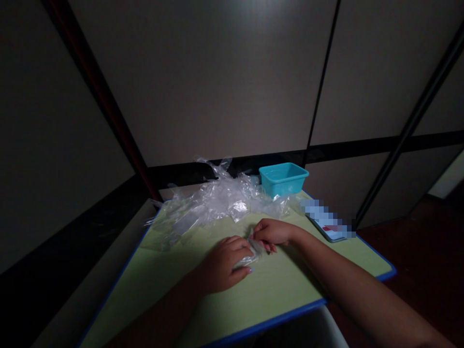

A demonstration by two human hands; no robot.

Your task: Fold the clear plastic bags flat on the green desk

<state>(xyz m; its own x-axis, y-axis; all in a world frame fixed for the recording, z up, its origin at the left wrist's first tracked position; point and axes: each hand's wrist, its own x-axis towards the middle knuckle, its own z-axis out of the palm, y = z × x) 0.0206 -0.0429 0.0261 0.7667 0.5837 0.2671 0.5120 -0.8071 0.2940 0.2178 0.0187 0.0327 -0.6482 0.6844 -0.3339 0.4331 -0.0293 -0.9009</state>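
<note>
Table (279, 299): pale green top, blue edging.
Left hand (232, 265): curled over the near-left part of the plastic, thumb apart from fingers; cannot tell whether gripping or only pressing.
Clear plastic piece (258, 248): on the table, between the 2 hands, crumpled.
Right hand (272, 232): pinching the plastic's far-right edge.
Phone (328, 223): lying at right, screen lit, partly pixelated.
Clear plastic pile (224, 199): heaped loosely across the far-left side.
Turquoise container (284, 187): upright, just beside the pile.
Panels (217, 87): behind the table.

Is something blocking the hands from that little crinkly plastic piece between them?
Nothing visible blocks them: the left hand and right hand both touch the clear plastic piece. The crumpled plastic pile lies beyond them.
</note>
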